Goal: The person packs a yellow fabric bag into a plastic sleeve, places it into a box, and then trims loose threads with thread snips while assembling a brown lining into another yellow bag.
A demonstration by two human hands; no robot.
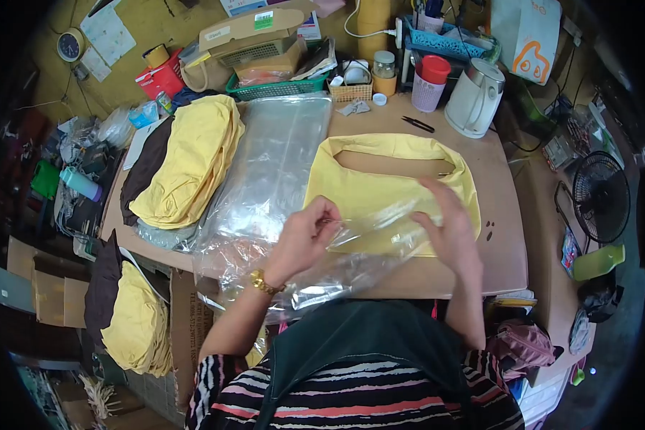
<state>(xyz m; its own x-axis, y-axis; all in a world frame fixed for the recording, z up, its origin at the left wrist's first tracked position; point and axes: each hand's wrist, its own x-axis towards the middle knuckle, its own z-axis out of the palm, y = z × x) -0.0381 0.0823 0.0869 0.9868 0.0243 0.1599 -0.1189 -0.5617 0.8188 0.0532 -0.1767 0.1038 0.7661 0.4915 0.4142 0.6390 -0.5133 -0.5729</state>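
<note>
bag (362, 190) on table (507, 236) | plastic sheets (279, 147) just left | cloth pile (193, 161) farther left | kettle (473, 102) behind right

Our left hand (304, 236) pinches while our right hand (451, 226) spreads, the two held apart in front of us.
Our left forearm (240, 319) slants up and inward, bare to the left wrist (276, 272); beyond it the fingers (325, 206) curl over and meet the thumb in a tight pinch aimed toward our right side. Our right forearm (467, 312) rises more steeply, nearly upright, and its hand tips inward. There our right index finger (436, 192) stretches up and across, our right thumb (426, 222) stands off below it, and a clear gap between them faces our left hand.
</note>
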